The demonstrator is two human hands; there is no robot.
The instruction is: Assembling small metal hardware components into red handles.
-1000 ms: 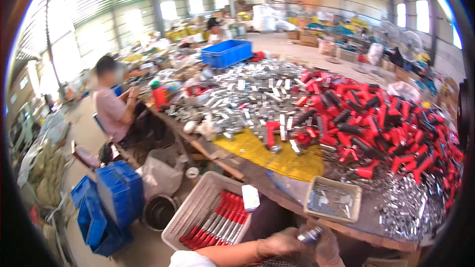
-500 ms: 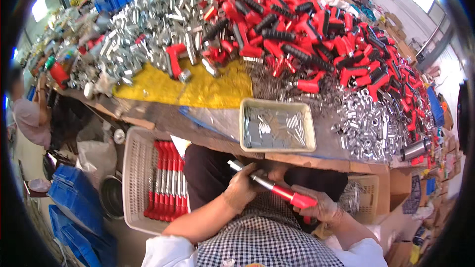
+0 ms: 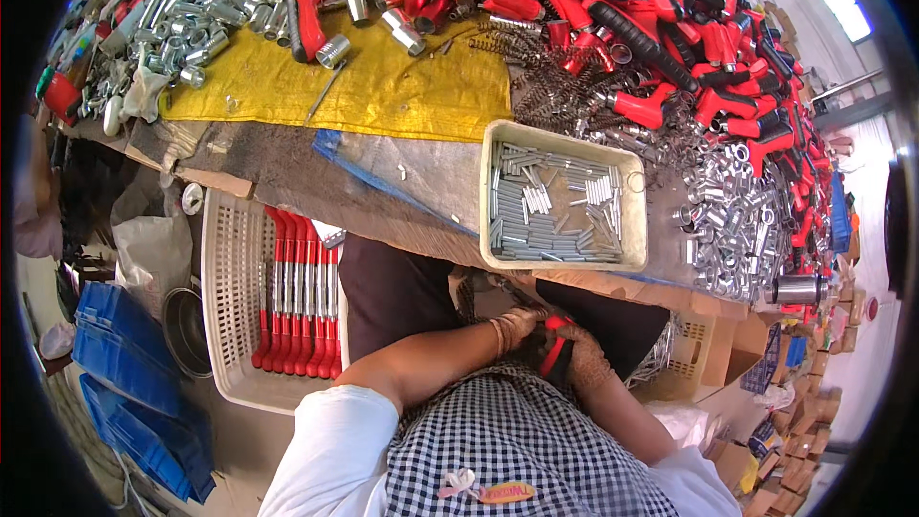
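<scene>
Low between my knees, under the bench edge, my right hand (image 3: 586,356) grips a red and black handled tool (image 3: 555,356). My left hand (image 3: 517,327) is closed at the tool's upper end, its fingers partly hidden. The tool's metal shaft is hard to make out against the dark trousers. Just beyond my hands, a cream plastic tray (image 3: 486,196) holds many small metal pins (image 3: 538,230) on the bench. To the left, a white slotted basket (image 3: 224,306) contains several red-ended tools (image 3: 299,297) with chrome middles, laid side by side.
On the bench, red and black pistol-shaped handles (image 3: 661,29) are heaped beside dark springs (image 3: 536,77), metal collars (image 3: 732,225) and chrome tubes (image 3: 215,5). A yellow cloth (image 3: 383,86) lies at the far left-centre. Blue crates (image 3: 129,349) stand on the floor at left.
My view has tilted down and nearer the bench. Both hands have drawn closer together, and the tool has swung from lying across my lap to a steeper angle.
</scene>
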